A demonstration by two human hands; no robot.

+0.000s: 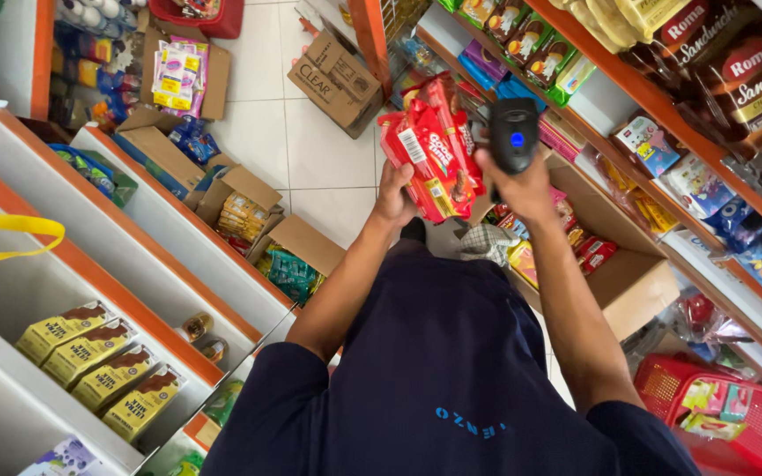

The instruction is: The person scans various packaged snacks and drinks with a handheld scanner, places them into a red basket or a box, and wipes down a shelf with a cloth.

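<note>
Left hand: your left hand reaches up and forward with its fingers wrapped around the lower edge of a stack of red plastic biscuit packets, gripping them firmly.
Biscuit packets: you hold the red packets upright and slightly tilted in mid-air above the white tiled floor, just left of the scanner and in front of the right-hand shelving.
Right hand: your right hand is closed around the grip of a black handheld barcode scanner; its fingers curl round the handle, and a small blue light shows on the scanner's back.
Scanner and packets: the scanner sits just beside the packets' right edge; you cannot tell whether the two touch.
Below your hands: an open brown cardboard box stands on the floor against the right shelf, with more red and yellow snack packets inside.
Right side: orange-edged shelves carry boxed and bagged snacks, and a red plastic shopping basket sits low at the corner.
Left side: white shelves with orange trim hold a row of yellow drink cartons; more open cardboard boxes stand on the floor beyond.
</note>
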